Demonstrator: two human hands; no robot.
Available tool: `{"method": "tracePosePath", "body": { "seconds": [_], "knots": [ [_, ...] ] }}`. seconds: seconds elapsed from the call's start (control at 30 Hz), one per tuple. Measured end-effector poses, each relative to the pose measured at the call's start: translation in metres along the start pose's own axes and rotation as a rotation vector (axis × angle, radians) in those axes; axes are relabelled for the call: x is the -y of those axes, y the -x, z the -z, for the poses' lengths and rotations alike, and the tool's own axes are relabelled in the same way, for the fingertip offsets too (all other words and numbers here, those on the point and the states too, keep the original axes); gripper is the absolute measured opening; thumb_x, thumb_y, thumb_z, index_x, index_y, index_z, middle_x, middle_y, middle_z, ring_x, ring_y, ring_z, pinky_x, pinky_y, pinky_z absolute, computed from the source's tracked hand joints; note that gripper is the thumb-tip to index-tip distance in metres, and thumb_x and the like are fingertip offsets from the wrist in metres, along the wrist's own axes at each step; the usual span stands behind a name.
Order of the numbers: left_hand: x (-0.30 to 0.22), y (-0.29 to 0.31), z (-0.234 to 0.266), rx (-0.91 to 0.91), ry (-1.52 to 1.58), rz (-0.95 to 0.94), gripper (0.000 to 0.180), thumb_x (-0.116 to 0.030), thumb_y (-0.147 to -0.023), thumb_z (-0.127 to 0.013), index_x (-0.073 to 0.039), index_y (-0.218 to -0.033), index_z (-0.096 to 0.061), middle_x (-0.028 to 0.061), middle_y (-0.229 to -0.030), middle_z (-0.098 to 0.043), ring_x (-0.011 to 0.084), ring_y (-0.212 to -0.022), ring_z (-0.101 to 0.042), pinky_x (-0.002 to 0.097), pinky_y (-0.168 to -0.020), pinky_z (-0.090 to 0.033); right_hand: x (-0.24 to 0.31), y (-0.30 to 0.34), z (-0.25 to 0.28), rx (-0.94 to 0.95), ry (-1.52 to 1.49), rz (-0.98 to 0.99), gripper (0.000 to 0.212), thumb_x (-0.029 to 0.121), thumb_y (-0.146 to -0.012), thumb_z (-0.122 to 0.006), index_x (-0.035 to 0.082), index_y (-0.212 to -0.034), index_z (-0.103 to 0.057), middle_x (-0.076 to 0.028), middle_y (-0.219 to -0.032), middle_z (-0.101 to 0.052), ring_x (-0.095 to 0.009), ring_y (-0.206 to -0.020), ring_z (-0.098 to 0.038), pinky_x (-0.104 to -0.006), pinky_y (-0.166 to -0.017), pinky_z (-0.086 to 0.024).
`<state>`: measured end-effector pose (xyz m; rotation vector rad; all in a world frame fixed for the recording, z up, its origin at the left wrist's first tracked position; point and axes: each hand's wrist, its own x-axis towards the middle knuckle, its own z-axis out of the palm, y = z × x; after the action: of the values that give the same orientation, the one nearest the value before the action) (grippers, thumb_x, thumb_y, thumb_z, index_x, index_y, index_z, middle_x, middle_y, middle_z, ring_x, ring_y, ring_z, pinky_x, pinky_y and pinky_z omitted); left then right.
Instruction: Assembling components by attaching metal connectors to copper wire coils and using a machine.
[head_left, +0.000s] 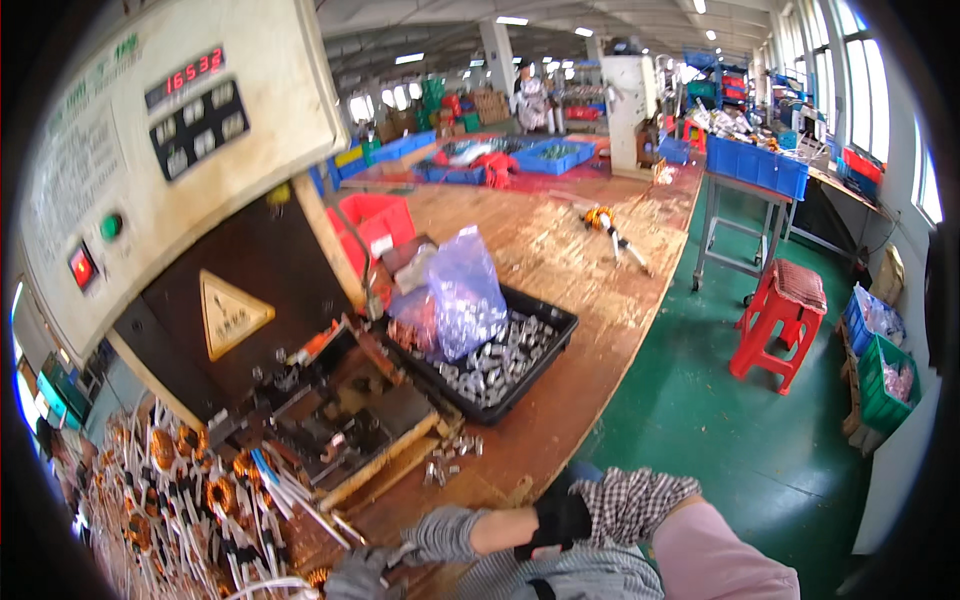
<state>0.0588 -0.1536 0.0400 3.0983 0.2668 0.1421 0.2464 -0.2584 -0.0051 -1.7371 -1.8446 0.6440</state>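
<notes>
Both hands are low in the view in grey knitted gloves. My right hand (432, 540) reaches left from a checkered oversleeve and pink sleeve, with a black band at the wrist. Its fingertips meet a darker grey glove, seemingly my left hand (362, 577), which the lower edge cuts off. Fingers of both are blurred or hidden, so their grip does not show. Right beside the left glove is a copper-wound ring coil (318, 578) with white leads. A large heap of similar coils (165, 500) with white-sleeved leads fills the lower left.
Ahead stands a machine with a control box (180, 130), a warning triangle (232, 315) and a metal fixture (330, 420). A black tray (545, 335) holds small metal sleeves and a purple bag (467, 290). Loose sleeves (450, 460) lie nearby. A red stool (780, 330) stands right.
</notes>
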Motion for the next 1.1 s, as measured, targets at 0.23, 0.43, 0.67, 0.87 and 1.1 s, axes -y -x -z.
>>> {"method": "tracePosePath", "body": {
  "seconds": [0.23, 0.43, 0.67, 0.87, 1.1],
  "knots": [
    [0.012, -0.015, -0.039, -0.134, 0.475, 0.172, 0.021, -0.011, -0.071, -0.066, -0.005, -0.091, -0.063, 0.0134, -0.082, -0.058, 0.0323, -0.077, -0.057, 0.0389, -0.071, -0.047, -0.006, -0.008, -0.001, -0.043, 0.317, 0.209, 0.020, 0.027, -0.086, -0.049, 0.007, -0.088, -0.054, -0.012, -0.071, -0.058, -0.032, -0.063, -0.059, -0.0403, -0.051, -0.046],
    [0.015, -0.017, -0.038, -0.169, 0.644, 0.176, 0.020, -0.008, -0.072, -0.066, -0.005, -0.091, -0.064, 0.0126, -0.080, -0.059, 0.0298, -0.077, -0.058, 0.0362, -0.070, -0.047, -0.009, 0.017, 0.028, 0.044, 0.155, -0.031, 0.027, 0.030, -0.090, -0.043, 0.006, -0.087, -0.054, -0.015, -0.070, -0.057, -0.032, -0.062, -0.058, -0.0409, -0.052, -0.045],
    [0.007, -0.018, -0.027, -0.184, 0.535, 0.186, 0.026, -0.014, -0.069, -0.070, -0.005, -0.093, -0.064, 0.0119, -0.084, -0.058, 0.0295, -0.076, -0.057, 0.0369, -0.068, -0.047, -0.078, 0.052, 0.161, -0.645, 0.473, -0.509, 0.032, 0.032, -0.087, -0.055, 0.001, -0.095, -0.059, -0.015, -0.080, -0.063, -0.029, -0.076, -0.062, -0.0357, -0.067, -0.048],
    [-0.007, -0.030, -0.031, -0.166, 0.195, -0.070, 0.028, -0.018, -0.077, -0.061, -0.009, -0.103, -0.060, 0.0107, -0.083, -0.057, 0.0295, -0.079, -0.054, 0.0416, -0.076, -0.042, -0.149, 0.033, 0.189, -0.256, 0.631, -0.672, 0.029, 0.021, -0.078, -0.059, 0.012, -0.105, -0.061, -0.016, -0.096, -0.064, -0.034, -0.092, -0.060, -0.0415, -0.080, -0.047],
    [-0.013, -0.038, -0.033, -0.019, 0.046, -0.029, 0.029, -0.019, -0.080, -0.053, -0.015, -0.109, -0.058, 0.0087, -0.073, -0.053, 0.0263, -0.071, -0.055, 0.0385, -0.058, -0.046, -0.171, 0.022, 0.179, -0.337, 0.565, -0.702, 0.028, 0.012, -0.072, -0.054, 0.015, -0.097, -0.067, -0.015, -0.093, -0.065, -0.031, -0.091, -0.062, -0.0396, -0.079, -0.048]
  ]
}}
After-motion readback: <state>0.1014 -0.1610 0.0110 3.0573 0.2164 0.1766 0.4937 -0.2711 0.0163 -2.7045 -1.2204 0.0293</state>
